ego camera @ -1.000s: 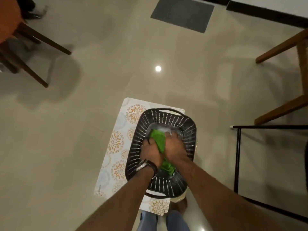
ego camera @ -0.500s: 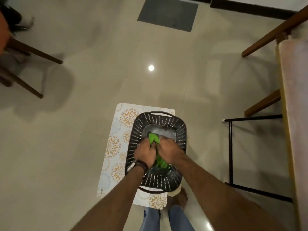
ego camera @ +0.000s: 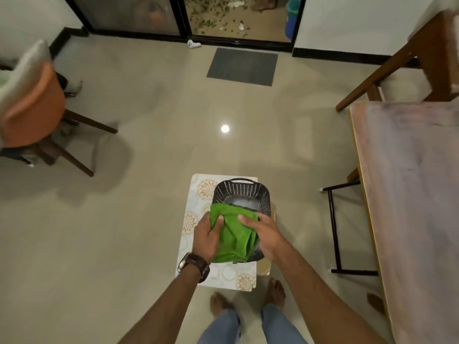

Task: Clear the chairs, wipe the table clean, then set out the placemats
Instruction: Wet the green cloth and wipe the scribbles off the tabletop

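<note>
Table (ego camera: 407, 194) right; basket (ego camera: 242, 192) w/ water, prob.

Basket (ego camera: 242, 192) on placemat (ego camera: 198, 197); table (ego camera: 409, 194) right; chair (ego camera: 32, 108) left, blurred.

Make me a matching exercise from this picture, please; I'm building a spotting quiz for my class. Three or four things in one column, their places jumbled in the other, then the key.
Things:
1. green cloth
2. black basket
3. grey doormat
4. wooden table

Places:
A. along the right edge of the view
B. on the floor by the glass door, far side of the room
C. held between the left hand and the right hand
D. on the patterned placemat on the floor

Pairs: 1-C, 2-D, 3-B, 4-A
</note>
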